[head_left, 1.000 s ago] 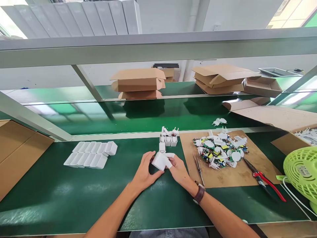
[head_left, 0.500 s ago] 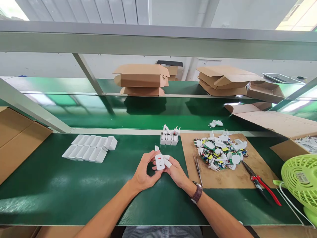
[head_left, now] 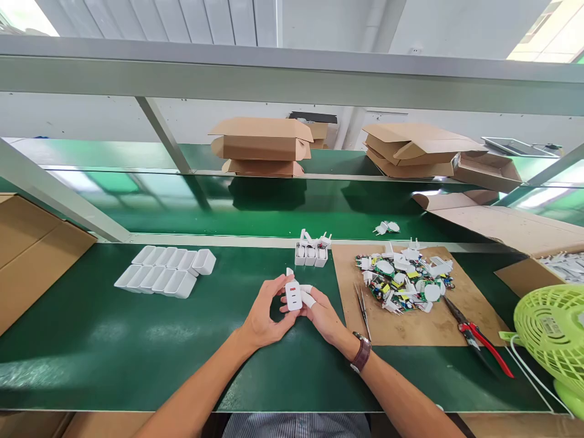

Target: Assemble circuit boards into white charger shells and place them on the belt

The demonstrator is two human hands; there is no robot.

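Between my two hands is a white charger (head_left: pixel 294 297) whose end face, with its ports and one red slot, is turned toward me. My left hand (head_left: pixel 267 313) grips it from the left, thumb and fingers curled round. White finger covers show on my right hand (head_left: pixel 323 313), which holds the charger from the right. Just beyond stand several white housings (head_left: pixel 311 254) with plugs and boards sticking out of them. At the left, rows of white open housings (head_left: pixel 162 271) rest on the green table (head_left: pixel 182 353).
A heap of circuit boards and plugs (head_left: pixel 404 277) lies on a cardboard sheet (head_left: pixel 420 331) at the right, with tweezers (head_left: pixel 364 311) and red-handled pliers (head_left: pixel 477 337). A green fan (head_left: pixel 550 331) stands at the right edge. Cardboard boxes (head_left: pixel 260 147) sit on the shelf behind.
Both hands keep hold of the charger in nearly the same pose. Only a slight shift of the whole view shows.
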